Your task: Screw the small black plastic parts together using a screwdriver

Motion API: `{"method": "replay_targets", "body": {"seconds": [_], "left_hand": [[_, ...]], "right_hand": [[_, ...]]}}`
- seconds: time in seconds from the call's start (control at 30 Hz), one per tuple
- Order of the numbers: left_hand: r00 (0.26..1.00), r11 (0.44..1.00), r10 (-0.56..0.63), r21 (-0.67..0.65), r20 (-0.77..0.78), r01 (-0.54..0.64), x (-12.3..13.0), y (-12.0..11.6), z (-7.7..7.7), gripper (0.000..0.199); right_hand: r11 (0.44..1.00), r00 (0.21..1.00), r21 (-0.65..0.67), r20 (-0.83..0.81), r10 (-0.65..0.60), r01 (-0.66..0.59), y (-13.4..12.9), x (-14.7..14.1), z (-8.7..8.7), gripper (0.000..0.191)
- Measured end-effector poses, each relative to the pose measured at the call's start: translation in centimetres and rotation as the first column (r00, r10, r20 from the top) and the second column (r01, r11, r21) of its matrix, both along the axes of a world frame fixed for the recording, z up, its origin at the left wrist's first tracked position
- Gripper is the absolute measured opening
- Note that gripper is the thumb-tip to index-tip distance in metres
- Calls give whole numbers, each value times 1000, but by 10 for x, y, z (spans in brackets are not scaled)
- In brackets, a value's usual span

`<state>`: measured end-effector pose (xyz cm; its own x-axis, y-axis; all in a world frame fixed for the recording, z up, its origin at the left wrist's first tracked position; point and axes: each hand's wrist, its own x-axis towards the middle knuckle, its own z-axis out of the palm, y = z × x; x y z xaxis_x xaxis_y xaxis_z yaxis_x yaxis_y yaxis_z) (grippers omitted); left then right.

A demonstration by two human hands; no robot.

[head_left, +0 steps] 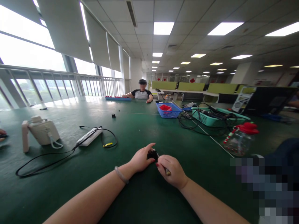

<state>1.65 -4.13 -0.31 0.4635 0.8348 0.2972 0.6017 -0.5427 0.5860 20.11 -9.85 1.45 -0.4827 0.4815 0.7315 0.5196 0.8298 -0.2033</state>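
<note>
My left hand [141, 158], with a pale bangle on its wrist, grips a small black block-like part [153, 155] on the green table. Its exact kind is too small to make out, and the fingers cover some of it. Closed round a slim screwdriver-like tool [167, 171] is my right hand [171, 171]. The brownish butt of the tool shows below the fist, while its front end points at the black part. Both hands are close together at the middle of the table's near side.
On the left are a white power bank [90, 137] with a black cable and a beige bottle [44, 130]. A blue basket [169, 112], a teal basket [205, 119] of cables and a red-lidded jar [243, 140] stand right. A person [142, 91] sits opposite; another is at right.
</note>
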Motion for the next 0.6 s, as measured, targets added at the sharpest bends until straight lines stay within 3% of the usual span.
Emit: {"method": "replay_targets", "body": {"seconds": [0.17, 0.3, 0.4, 0.47, 0.53, 0.6], "left_hand": [[1000, 1000, -15, 24, -4, 16, -2, -3, 0, 78], [1000, 999, -28, 32, 6, 28, -2, -7, 2, 78], [999, 998, -23, 58, 26, 21, -2, -9, 4, 74], [997, 990, 34, 137, 72, -44, -3, -11, 8, 66], [989, 959, 81, 259, 125, -111, -4, -15, 16, 56], [989, 917, 44, 387, 143, -96, -1, -25, 29, 49]], "right_hand": [[984, 951, -178, -303, -70, 16, 11, 9, -1, 24], [955, 890, -273, -399, -219, 113, 18, 15, -3, 28], [932, 871, -325, -399, -287, 158, 25, 18, -6, 30], [925, 875, -327, -368, -314, 194, 29, 18, -9, 30], [928, 895, -280, -303, -328, 245, 33, 15, -12, 28], [937, 917, -167, -214, -337, 306, 37, 11, -15, 23]]}}
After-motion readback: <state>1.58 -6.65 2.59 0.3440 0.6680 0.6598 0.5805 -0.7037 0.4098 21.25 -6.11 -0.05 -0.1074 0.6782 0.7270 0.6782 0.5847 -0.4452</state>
